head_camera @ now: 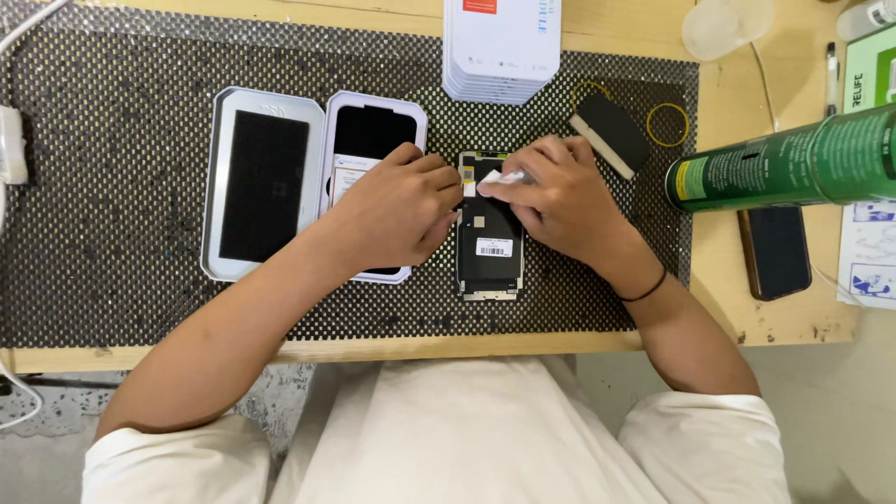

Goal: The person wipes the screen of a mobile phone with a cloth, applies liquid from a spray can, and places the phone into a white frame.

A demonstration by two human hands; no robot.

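Hands over phone screen panel (489,250), panel flat on dotted black mat (112,271), centre of bench. Left hand (397,205) at panel's 9 o'clock edge, fingers curled, fingertips touching rim. Right hand (560,191) at panel's 1 o'clock, thumb and fingers pinching small white wipe (495,179) against top end. Open white tray (261,182) at 9 o'clock from left hand. Stack of white boxes (502,51) at 12 o'clock. Green cylinder (784,159) at 3 o'clock, dark phone (775,252) below it.
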